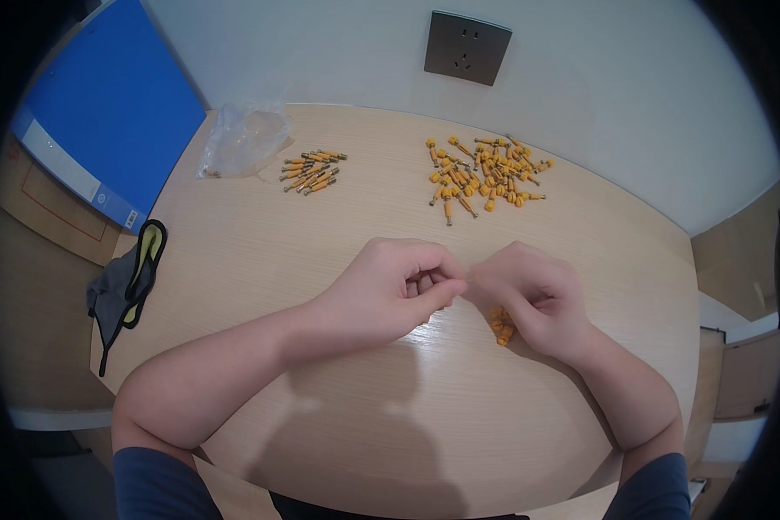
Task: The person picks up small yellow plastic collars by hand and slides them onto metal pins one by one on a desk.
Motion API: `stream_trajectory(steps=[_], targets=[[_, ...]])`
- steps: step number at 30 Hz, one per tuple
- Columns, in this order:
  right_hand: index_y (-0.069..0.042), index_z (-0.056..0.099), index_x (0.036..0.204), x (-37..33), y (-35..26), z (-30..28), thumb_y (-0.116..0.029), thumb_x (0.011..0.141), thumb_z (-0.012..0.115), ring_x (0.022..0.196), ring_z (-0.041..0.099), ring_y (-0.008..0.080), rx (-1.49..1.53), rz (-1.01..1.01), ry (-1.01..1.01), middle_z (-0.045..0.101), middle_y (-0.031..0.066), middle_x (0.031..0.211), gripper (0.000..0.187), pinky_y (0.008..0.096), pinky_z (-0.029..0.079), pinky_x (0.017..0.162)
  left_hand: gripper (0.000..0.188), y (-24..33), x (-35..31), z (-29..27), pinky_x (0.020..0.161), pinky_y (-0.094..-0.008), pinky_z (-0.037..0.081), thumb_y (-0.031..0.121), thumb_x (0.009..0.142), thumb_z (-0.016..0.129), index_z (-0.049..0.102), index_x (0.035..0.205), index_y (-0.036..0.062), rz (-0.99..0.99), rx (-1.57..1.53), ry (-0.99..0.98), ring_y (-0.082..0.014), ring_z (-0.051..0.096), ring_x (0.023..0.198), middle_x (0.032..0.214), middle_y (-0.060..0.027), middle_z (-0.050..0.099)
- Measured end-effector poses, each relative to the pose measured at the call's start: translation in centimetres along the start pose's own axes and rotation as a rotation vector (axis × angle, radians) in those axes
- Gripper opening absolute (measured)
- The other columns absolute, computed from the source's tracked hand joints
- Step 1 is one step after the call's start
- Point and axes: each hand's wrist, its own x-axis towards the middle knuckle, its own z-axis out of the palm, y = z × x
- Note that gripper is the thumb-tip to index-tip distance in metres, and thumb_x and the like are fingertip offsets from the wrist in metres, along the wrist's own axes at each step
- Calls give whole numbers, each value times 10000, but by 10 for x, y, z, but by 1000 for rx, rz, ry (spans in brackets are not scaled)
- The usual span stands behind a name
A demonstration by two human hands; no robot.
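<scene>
My left hand [407, 290] and my right hand [537, 299] meet fingertip to fingertip above the middle of the table. The left one is closed, thumb against curled fingers; anything in it is too small or hidden to name. The right one is closed in a pinch too, its fingertips mostly turned out of sight. Small orange plastic pieces [501, 325] lie partly under the right hand. A speck of orange [425, 322] shows just below the left fingers. Beyond the hands lies a loose heap of metal bolts with orange plastic plugs [490, 178].
Similar bolts with orange sleeves [315, 172] lie in a smaller, neater group at the back left. Beside them is a crumpled clear plastic bag [247, 139]. A blue folder [113, 104] and a grey-black fabric item [130, 277] line the left edge. The wall carries a dark socket [468, 48].
</scene>
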Motion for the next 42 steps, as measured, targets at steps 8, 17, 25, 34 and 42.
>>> stream_trajectory(steps=[8,17,25,34,42], targets=[[-29,743,990,-2,6,-8,-42,977,761,821,715,233,-198,-58,-127,721,107,910,25,337,583,747,83,2,-4,6,645,-201,453,65,1053,732,769,1103,11,284,275,80,-17,553,724,874,28,699],[-37,724,1001,4,-4,1,-20,955,781,916,688,192,-19,-33,47,676,81,938,75,314,565,813,91,-2,0,4,644,-188,436,67,1044,751,768,1115,14,176,168,115,3,521,736,866,53,664],[-33,722,977,1,-3,3,-29,941,805,896,684,223,63,95,92,676,91,954,90,327,556,791,103,0,0,5,627,-186,404,70,1034,766,760,1129,29,184,164,109,9,473,711,846,71,619],[-28,732,963,-1,5,-3,-53,939,812,843,684,253,-97,-94,-21,693,111,960,87,348,564,744,87,1,-1,5,607,-181,387,78,1028,774,735,1096,40,203,182,113,17,465,698,845,75,613],[-40,728,944,1,-5,6,-83,927,823,814,676,270,88,50,115,678,108,884,105,368,552,727,87,4,-2,6,622,-185,391,76,1023,780,727,1084,43,191,152,129,18,469,711,851,71,620]])
